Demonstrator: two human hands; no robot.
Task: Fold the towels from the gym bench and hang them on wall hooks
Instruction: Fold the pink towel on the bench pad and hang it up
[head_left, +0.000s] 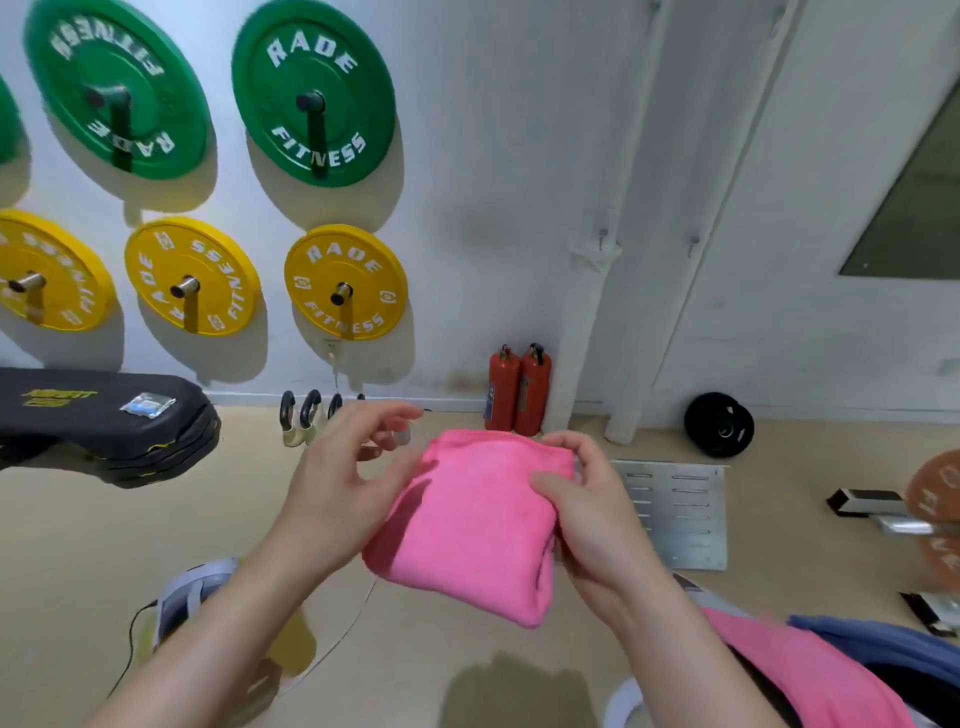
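A folded pink towel (478, 525) hangs in the air at the middle of the view. My right hand (587, 514) grips its right edge, thumb on top. My left hand (343, 478) lies against the towel's left side with fingers spread and lifted, holding nothing. At the bottom right another pink towel (810, 670) and a blue towel (878, 642) lie on the gym bench (930, 696). Two small metal wall hooks (602, 236) (693, 243) stick out of the white wall above, beside the white pipes.
Green and yellow weight plates (345, 283) hang on wall pegs at the left. A black step platform (104, 421) sits at the left. Two red fire extinguishers (517, 389) stand by the wall. A metal plate (680, 512), a black weight plate (719, 423) and a barbell (930, 509) lie on the floor.
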